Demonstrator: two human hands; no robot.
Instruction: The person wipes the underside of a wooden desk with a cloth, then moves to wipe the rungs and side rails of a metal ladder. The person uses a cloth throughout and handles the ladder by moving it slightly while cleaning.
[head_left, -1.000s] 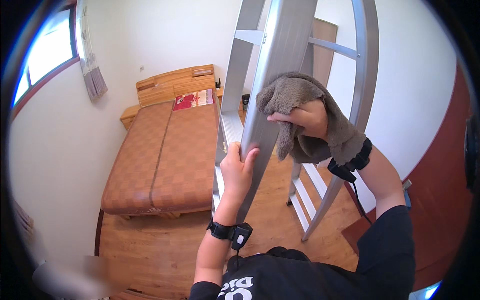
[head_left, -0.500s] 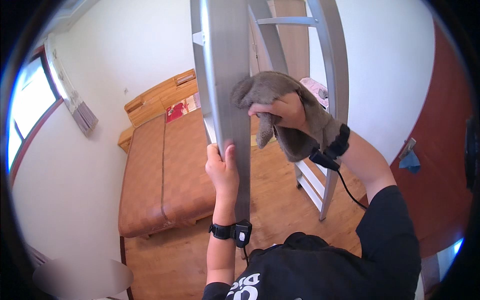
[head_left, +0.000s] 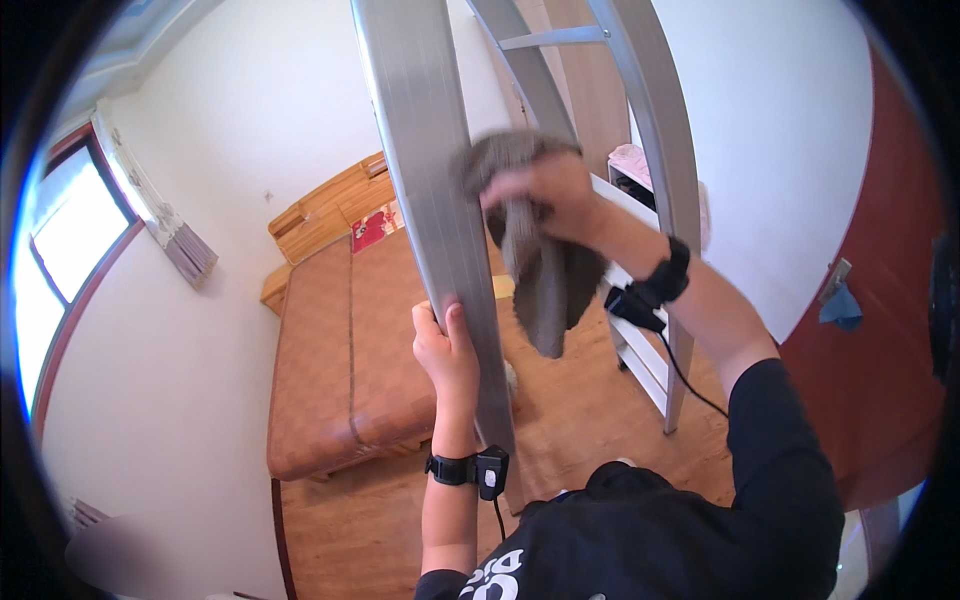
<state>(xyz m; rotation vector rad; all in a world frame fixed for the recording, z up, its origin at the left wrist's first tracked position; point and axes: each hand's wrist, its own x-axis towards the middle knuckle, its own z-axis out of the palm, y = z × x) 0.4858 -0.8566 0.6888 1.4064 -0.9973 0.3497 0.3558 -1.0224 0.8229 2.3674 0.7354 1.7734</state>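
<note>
I record the left hand (head_left: 447, 352) gripping the edge of the metal ladder's (head_left: 658, 120) near rail (head_left: 428, 170), thumb on its face. The right hand (head_left: 560, 200), slightly blurred, clutches a grey-brown cloth (head_left: 545, 290) higher up, at that rail's right edge. I find the ladder's far legs on the wooden floor (head_left: 560, 425), beyond the right side of the bed (head_left: 325, 370).

The window (head_left: 82, 232) glares white; the cloth (head_left: 543, 275) looks blurred.
</note>
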